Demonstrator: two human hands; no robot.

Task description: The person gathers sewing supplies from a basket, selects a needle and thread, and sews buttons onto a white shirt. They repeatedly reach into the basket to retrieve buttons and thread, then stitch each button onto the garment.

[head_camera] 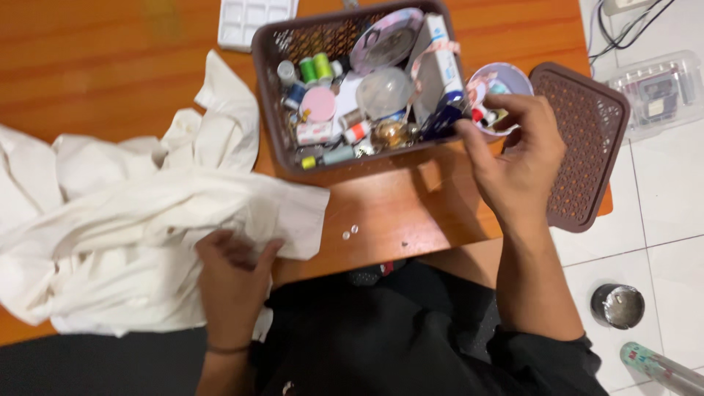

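My left hand grips the near edge of a crumpled white garment that lies over the left of the wooden table. My right hand reaches over the right end of a brown plastic basket and holds a small round tin with little items in it. The basket is packed with thread spools, a round lid, small bottles and a tape measure. Two small clear buttons lie on the table between my hands.
A brown perforated basket lid rests at the table's right edge. A white compartment tray sits at the far side. On the tiled floor stand a clear plastic box, cables, a metal cup and a bottle.
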